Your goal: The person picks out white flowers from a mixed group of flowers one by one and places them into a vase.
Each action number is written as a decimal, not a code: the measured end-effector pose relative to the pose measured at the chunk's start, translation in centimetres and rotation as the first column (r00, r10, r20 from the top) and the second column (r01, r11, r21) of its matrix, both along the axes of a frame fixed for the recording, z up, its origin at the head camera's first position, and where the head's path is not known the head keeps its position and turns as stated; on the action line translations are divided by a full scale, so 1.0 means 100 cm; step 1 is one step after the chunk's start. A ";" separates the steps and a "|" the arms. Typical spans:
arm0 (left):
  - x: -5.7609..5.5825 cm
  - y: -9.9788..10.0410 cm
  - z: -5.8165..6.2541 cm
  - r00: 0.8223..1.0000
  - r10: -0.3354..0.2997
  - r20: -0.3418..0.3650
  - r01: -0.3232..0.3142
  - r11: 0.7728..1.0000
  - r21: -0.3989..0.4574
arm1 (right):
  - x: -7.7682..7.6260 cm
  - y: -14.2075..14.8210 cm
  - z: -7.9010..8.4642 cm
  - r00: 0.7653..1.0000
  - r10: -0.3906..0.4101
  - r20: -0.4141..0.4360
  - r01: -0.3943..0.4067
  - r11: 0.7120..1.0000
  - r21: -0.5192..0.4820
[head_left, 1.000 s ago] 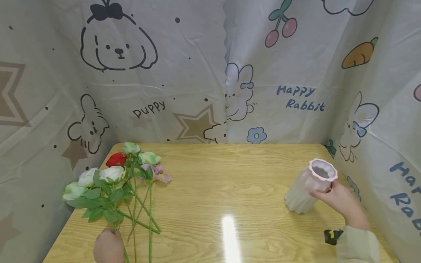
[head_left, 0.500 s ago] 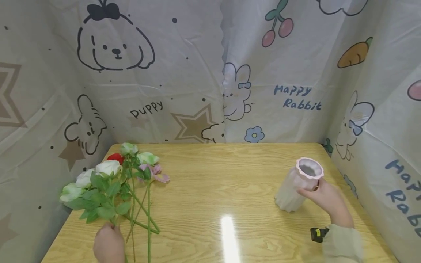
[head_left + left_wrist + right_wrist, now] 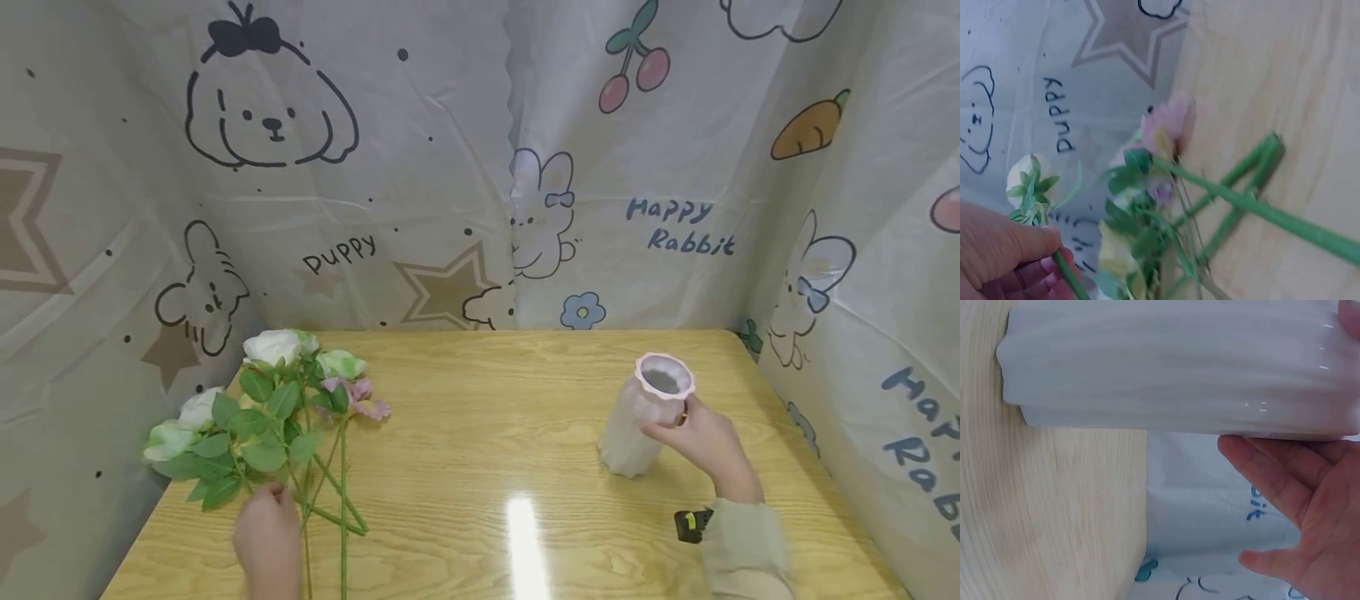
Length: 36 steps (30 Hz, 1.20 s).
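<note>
My left hand (image 3: 268,533) pinches the green stem (image 3: 1071,275) of a white rose (image 3: 1025,178) between thumb and fingers. In the head view that bloom stands above the other flowers and overlaps them. Around it on the left lie more artificial flowers: a white rose (image 3: 201,408), a pale green one (image 3: 167,440) and a pink flower (image 3: 358,396). My right hand (image 3: 708,442) grips a pale, ribbed vase (image 3: 633,425) just below its scalloped pink rim. Thumb and fingers are on opposite sides of it, and its bottom is close to the tabletop.
Bare stems (image 3: 343,508) cross each other on the wooden table (image 3: 480,417), pointing toward the front edge. A small black object (image 3: 692,526) with a yellow mark shows beside the right sleeve (image 3: 746,533). Printed curtains (image 3: 420,167) enclose the back and both sides.
The vase has moved left across the table with my right hand. My left hand has moved up and slightly right, lifting the white rose, which now covers the red flower from view.
</note>
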<state>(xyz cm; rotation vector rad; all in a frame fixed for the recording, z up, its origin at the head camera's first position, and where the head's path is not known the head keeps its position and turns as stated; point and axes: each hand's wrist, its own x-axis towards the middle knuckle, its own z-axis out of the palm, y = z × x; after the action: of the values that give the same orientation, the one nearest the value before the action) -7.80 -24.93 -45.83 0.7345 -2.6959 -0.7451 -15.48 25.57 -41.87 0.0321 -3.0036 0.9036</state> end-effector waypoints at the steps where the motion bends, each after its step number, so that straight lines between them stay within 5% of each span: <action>1: -0.001 0.003 0.002 1.000 -0.009 -0.027 0.009 1.000 -0.006 | -0.002 -0.003 0.000 1.000 0.005 -0.004 -0.005 1.000 -0.004; 10: -0.024 0.045 0.026 0.963 -0.162 -0.215 0.151 0.986 -0.064 | -0.017 -0.030 -0.003 0.999 0.035 0.008 -0.035 0.999 -0.033; 17: -0.043 0.076 0.045 0.926 -0.272 -0.261 0.272 0.962 -0.037 | -0.024 -0.048 -0.004 0.998 0.042 0.040 -0.040 0.998 -0.058; 23: -0.060 0.101 0.063 0.868 -0.344 -0.357 0.352 0.935 -0.046 | -0.027 -0.063 -0.005 0.997 0.073 0.023 -0.072 0.995 -0.062; 32: -0.084 0.140 0.088 0.818 -0.342 -0.462 0.397 0.918 0.024 | -0.032 -0.080 -0.010 0.994 0.109 -0.003 -0.108 0.992 -0.067; 36: -0.097 0.157 0.101 0.781 -0.350 -0.517 0.436 0.898 0.051 | -0.032 -0.085 -0.010 0.992 0.124 -0.003 -0.124 0.989 -0.087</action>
<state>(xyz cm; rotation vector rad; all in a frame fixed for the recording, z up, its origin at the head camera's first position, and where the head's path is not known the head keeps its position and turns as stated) -17.47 -9.19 -35.69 -0.0310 -2.3298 -1.0962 -18.67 17.11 -42.92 0.2195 -2.9891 1.0440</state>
